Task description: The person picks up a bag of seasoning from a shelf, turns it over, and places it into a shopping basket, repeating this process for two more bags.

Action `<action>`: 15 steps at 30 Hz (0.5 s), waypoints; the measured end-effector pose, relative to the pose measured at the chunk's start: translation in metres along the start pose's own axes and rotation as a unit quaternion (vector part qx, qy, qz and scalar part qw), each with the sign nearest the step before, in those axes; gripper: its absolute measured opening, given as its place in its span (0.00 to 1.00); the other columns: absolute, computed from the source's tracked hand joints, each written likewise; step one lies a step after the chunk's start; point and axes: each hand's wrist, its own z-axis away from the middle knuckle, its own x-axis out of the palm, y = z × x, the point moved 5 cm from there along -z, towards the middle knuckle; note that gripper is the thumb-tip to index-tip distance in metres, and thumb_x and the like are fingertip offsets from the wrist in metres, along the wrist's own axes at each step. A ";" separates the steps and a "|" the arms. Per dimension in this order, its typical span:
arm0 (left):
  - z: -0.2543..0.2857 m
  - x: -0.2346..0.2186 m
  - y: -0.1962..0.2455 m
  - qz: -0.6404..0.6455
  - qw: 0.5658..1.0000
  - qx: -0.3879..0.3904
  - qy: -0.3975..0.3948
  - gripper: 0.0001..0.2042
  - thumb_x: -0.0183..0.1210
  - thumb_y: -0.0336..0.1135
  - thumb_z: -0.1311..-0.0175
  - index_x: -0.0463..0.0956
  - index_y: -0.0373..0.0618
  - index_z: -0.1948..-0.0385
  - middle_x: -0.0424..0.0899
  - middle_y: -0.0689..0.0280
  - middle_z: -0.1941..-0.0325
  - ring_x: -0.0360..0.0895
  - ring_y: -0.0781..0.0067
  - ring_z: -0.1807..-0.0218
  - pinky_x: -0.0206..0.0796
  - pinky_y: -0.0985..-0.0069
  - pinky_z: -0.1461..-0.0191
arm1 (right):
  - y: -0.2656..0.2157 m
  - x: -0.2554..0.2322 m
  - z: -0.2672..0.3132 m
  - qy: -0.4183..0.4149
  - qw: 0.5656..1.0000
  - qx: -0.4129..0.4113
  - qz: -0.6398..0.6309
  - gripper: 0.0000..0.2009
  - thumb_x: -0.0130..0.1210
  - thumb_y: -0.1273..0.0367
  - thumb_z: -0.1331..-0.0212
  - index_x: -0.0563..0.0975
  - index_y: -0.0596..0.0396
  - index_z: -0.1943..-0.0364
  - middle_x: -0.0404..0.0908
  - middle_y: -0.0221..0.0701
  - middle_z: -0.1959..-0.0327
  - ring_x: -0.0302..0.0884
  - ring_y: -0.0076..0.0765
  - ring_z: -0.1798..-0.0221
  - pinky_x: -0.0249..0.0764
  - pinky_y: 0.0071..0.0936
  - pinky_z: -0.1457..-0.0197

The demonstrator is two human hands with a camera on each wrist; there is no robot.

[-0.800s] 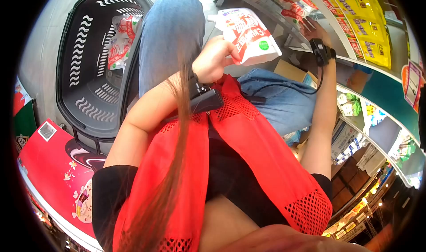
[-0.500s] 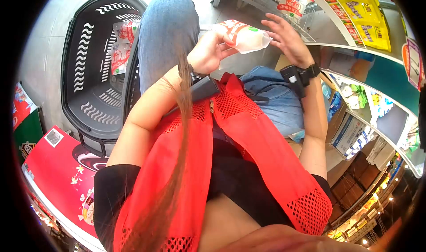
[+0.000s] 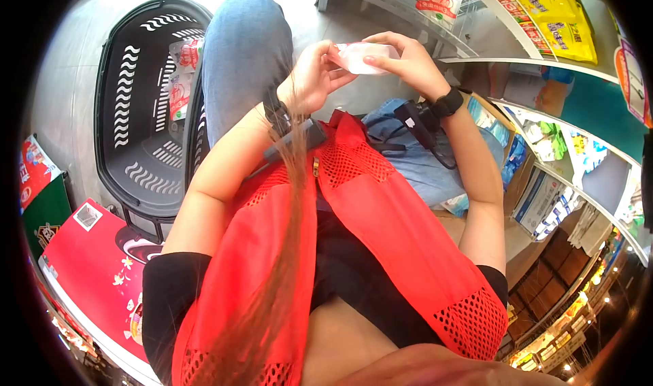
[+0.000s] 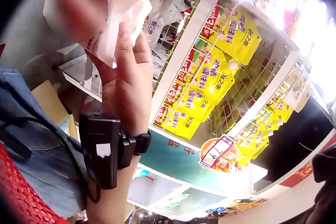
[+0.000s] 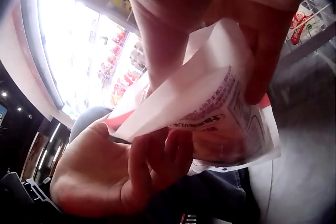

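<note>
As a dark plastic basket (image 3: 144,114) with wavy slots stands at left, red-and-white packs (image 3: 180,93) inside it are partly hidden by its near rim. Beyond a faded denim knee (image 3: 246,53), the left hand (image 3: 309,76) and right hand (image 3: 408,63) pinch a soft white pouch (image 3: 367,58) between them, in front of a red vest (image 3: 371,158) with perforated panels. Fingers and glare obscure the pouch's print in the head view; the right wrist view reveals dense lettering and red trim, while the left wrist view blurs the nearer hand. At right, glossy yellow packets (image 3: 570,39) line a shelf, cropped by the lens's dark edge.
</note>
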 end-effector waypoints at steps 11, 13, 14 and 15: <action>0.009 0.018 0.005 -0.047 0.994 -0.033 -0.092 0.22 0.42 0.48 0.49 0.63 0.40 0.58 0.69 0.60 0.60 0.72 0.68 0.61 0.65 0.71 0.56 | -0.003 -0.012 -0.001 0.060 0.998 0.006 0.017 0.16 0.59 0.63 0.60 0.76 0.58 0.68 0.78 0.31 0.73 0.72 0.23 0.70 0.66 0.19 0.65; 0.009 0.020 0.006 -0.058 0.994 -0.020 -0.089 0.23 0.42 0.51 0.48 0.64 0.40 0.59 0.69 0.60 0.61 0.72 0.67 0.63 0.67 0.71 0.58 | -0.003 -0.016 -0.003 0.069 0.997 0.003 -0.024 0.14 0.59 0.64 0.59 0.76 0.58 0.69 0.77 0.30 0.74 0.72 0.21 0.70 0.66 0.19 0.65; 0.010 0.019 0.008 -0.069 0.996 -0.008 -0.064 0.24 0.44 0.52 0.48 0.64 0.40 0.60 0.69 0.61 0.62 0.72 0.68 0.62 0.67 0.72 0.60 | -0.004 -0.019 -0.003 0.069 0.997 0.011 -0.025 0.13 0.58 0.65 0.58 0.76 0.57 0.69 0.77 0.28 0.73 0.71 0.20 0.70 0.66 0.18 0.66; 0.010 0.017 0.009 -0.080 0.996 0.005 -0.038 0.24 0.45 0.54 0.49 0.64 0.40 0.61 0.69 0.61 0.62 0.71 0.69 0.62 0.67 0.72 0.61 | -0.004 -0.021 -0.004 0.069 0.997 0.010 -0.026 0.13 0.58 0.65 0.58 0.76 0.57 0.69 0.77 0.28 0.73 0.71 0.20 0.70 0.66 0.18 0.66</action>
